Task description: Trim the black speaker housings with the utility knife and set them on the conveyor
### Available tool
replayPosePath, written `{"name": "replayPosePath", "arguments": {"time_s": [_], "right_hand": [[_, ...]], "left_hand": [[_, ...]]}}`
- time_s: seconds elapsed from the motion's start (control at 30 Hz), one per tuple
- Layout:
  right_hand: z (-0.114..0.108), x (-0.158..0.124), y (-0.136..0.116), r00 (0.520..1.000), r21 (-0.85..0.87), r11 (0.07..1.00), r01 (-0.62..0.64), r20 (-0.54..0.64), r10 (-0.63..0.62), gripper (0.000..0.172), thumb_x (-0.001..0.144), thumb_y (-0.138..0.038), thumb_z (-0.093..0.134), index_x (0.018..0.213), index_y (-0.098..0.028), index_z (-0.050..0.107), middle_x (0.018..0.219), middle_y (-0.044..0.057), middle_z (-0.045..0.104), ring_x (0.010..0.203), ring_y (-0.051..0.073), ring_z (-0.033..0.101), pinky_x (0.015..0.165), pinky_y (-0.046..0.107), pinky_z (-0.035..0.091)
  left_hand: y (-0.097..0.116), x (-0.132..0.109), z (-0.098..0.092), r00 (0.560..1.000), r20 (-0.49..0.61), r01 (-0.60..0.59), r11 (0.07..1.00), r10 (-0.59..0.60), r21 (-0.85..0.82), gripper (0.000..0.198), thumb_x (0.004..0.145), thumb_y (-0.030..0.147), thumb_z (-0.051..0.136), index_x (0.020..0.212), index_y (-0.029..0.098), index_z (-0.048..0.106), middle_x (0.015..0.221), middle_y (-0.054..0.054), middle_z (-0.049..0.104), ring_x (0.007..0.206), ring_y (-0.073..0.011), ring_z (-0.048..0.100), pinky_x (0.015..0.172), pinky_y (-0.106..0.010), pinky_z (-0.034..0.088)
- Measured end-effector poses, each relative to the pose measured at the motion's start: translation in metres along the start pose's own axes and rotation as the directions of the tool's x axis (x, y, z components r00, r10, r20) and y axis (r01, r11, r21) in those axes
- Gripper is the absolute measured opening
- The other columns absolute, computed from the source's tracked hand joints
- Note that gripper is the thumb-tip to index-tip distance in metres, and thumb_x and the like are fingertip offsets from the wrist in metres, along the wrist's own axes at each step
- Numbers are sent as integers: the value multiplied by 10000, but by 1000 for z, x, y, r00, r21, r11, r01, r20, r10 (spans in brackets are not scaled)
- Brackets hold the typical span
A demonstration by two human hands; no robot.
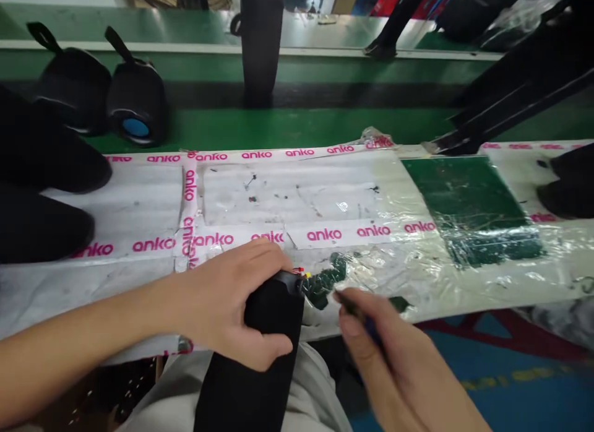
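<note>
A long black fabric-covered bar (pixel 273 339) rests across my lap, its upper end against the table's near edge. My left hand (pixel 232 296) is wrapped round it near that end, thumb on top. At the end sits a dark smooth cap (pixel 291 282), with small red and yellow wires (pixel 301 271) showing beside it. To the right, my right hand (pixel 390 351) pinches a thin dark tool (pixel 355 308) with its tip toward the bar's end but apart from it. Blur hides which kind of tool this is.
White sheeting with pink "anko" tape (pixel 325 234) covers the table, torn near my hands. Two black round speakers with straps (pixel 137 104) stand at the back left on a green surface (pixel 199 122). Long black bars (pixel 262 42) stand behind; dark rounded objects (pixel 51 224) intrude at the left.
</note>
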State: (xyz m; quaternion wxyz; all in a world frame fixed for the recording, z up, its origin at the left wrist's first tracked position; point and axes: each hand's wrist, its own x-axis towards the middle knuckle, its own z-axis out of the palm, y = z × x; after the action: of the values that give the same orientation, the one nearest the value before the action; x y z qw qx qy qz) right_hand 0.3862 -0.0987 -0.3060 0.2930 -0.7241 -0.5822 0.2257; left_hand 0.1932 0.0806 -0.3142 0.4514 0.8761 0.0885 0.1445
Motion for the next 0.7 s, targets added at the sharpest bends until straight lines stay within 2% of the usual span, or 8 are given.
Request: {"name": "replayPosePath", "arguments": {"time_s": [0.07,0.1,0.17,0.23,0.37,0.53,0.7], "right_hand": [[-1,-2,-4,973,-364,903,229,99,-207,260,1069,-260,422,1315,-262,506,939,13,702,637,164,682,530,265,502],[-1,-1,-6,954,-456,838,299,143,-263,280,1054,-229,399,1319,-240,491,905,11,684,570,165,642,482,281,460],[0,5,-9,938,-544,764,346,182,-295,301,1013,-191,394,1298,-211,487,829,-2,631,487,168,564,431,309,388],[1,12,-11,931,-555,747,366,220,-293,311,977,-170,412,1275,-210,489,796,-15,593,494,167,558,430,312,368],[-1,20,-15,913,-555,727,403,296,-280,360,911,-117,412,1248,-221,484,756,-35,560,485,158,554,428,309,349],[-5,22,-17,892,-560,697,449,326,-313,382,877,-119,433,1247,-196,494,747,-29,571,473,142,545,417,297,325],[-3,19,-16,895,-559,702,440,335,-294,418,843,-112,416,1243,-202,495,745,-27,570,459,139,542,402,285,325]], "left_hand": [[-12,1,9,989,-95,-112,993,109,-23,468,763,375,761,1117,203,508,871,-14,549,757,-180,531,704,-335,495],[-17,1,12,979,-127,-166,986,161,-26,505,768,369,755,1168,207,493,871,-15,546,742,-175,516,681,-329,479],[-23,0,16,960,-154,-241,970,234,-30,603,758,335,747,1269,206,454,894,-28,555,740,-174,508,663,-327,469],[-26,0,16,956,-155,-258,965,249,-39,649,745,329,747,1304,203,443,907,-37,559,749,-178,512,670,-334,480],[-27,1,15,960,-173,-235,969,219,-75,610,748,338,740,1273,208,457,887,-32,554,742,-177,514,660,-332,481],[-29,-1,15,953,-198,-248,965,228,-83,607,741,328,741,1260,201,453,890,-37,570,727,-169,515,650,-324,484],[-31,-1,16,961,-183,-232,966,209,-118,638,733,312,750,1290,194,462,905,-39,566,747,-174,517,680,-335,495]]}}
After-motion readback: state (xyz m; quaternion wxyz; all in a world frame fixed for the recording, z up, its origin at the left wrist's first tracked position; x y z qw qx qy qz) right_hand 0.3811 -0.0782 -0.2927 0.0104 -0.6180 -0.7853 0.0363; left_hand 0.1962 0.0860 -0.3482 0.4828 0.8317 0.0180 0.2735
